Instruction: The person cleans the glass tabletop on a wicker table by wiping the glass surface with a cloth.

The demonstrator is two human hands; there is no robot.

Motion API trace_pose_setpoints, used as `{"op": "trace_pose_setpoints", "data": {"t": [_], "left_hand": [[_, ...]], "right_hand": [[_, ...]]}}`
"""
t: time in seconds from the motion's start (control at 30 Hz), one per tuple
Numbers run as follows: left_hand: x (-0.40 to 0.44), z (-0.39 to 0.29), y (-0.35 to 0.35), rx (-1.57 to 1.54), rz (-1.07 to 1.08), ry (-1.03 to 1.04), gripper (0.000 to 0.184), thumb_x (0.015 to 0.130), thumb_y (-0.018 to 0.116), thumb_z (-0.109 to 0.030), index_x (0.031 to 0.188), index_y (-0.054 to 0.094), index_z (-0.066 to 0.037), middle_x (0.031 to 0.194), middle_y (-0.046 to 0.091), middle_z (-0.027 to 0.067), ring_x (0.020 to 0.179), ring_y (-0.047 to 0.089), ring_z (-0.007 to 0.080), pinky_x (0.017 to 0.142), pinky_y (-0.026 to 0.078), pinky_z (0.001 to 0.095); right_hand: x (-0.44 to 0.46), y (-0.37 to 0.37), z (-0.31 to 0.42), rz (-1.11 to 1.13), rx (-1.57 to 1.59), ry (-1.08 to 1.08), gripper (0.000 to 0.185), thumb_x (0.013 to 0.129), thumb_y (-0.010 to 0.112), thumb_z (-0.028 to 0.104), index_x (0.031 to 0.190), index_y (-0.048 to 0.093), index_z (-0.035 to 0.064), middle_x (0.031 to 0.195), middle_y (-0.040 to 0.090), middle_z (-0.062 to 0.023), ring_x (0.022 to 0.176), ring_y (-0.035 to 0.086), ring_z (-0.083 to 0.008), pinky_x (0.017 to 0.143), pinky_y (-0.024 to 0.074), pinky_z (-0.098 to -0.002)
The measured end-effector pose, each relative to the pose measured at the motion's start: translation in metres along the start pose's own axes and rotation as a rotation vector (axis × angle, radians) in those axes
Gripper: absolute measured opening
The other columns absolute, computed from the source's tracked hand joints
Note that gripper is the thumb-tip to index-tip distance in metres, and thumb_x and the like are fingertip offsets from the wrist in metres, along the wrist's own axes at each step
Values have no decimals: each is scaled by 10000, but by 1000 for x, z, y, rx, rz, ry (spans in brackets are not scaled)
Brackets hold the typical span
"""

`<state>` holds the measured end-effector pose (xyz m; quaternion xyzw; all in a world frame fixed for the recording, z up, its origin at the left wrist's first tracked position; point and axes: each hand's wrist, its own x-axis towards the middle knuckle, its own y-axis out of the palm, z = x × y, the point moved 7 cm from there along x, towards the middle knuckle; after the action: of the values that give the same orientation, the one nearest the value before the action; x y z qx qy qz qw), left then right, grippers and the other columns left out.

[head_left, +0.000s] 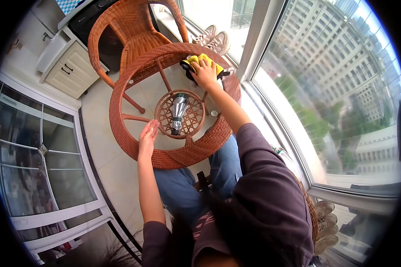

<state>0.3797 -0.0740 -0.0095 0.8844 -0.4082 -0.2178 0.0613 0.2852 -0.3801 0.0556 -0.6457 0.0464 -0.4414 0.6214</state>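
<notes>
A round wicker table [120,104] stands before my knees, its middle see-through like glass. My right hand [205,74] grips a yellow cloth [218,68] with dark edging and presses it on the far right part of the tabletop. On the near left side, my left hand [147,135] is over the table, fingers stretched out and holding nothing. Below the top, on a woven lower shelf [163,126], lies a folded silver umbrella [179,111] with a dark end.
Behind the table stands a wicker armchair [133,42]. White shoes [219,43] sit by the window at the back right, and more shoes [326,227] are at the lower right. A cream cabinet [71,66] and a glass-paned door [44,155] are on the left.
</notes>
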Motion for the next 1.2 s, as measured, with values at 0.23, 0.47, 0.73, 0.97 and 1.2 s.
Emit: {"op": "trace_pose_setpoints", "data": {"t": [0.23,0.47,0.73,0.97,1.2], "left_hand": [[1,-1,-3,-2,-22,13,389,904,352,-98,1282,340,-7,1300,414,68,1213,378,161,985,271,281],[-1,0,2,-55,57,28,405,901,371,-111,1294,323,-24,1310,402,56,1220,365,148,991,260,297],[-3,-4,5,-13,48,65,380,905,366,-123,1270,353,-18,1290,426,46,1190,401,137,970,277,281],[-2,-6,3,31,23,81,371,908,352,-128,1262,364,-17,1286,430,50,1190,401,139,972,278,283],[-4,-9,4,-18,41,65,364,903,360,-119,1252,380,-18,1269,447,52,1184,410,142,967,290,283]], "right_hand": [[-44,-30,-60,-2,-42,100,414,783,526,384,1150,516,193,1259,447,-78,1193,372,-229,969,223,-475],[-134,-86,-120,50,-5,224,460,734,579,340,1167,503,205,1254,432,-105,1207,342,-260,958,226,-514],[-217,-130,-108,370,135,84,572,771,536,375,1293,361,218,1386,213,-144,1297,143,-330,1028,119,-515],[-244,-151,-60,656,73,-333,583,825,429,443,1351,258,257,1425,97,-157,1315,66,-340,1016,22,-568],[-249,-155,24,748,216,-727,596,796,517,367,1336,273,302,1425,118,-125,1315,111,-312,1018,73,-576]]}}
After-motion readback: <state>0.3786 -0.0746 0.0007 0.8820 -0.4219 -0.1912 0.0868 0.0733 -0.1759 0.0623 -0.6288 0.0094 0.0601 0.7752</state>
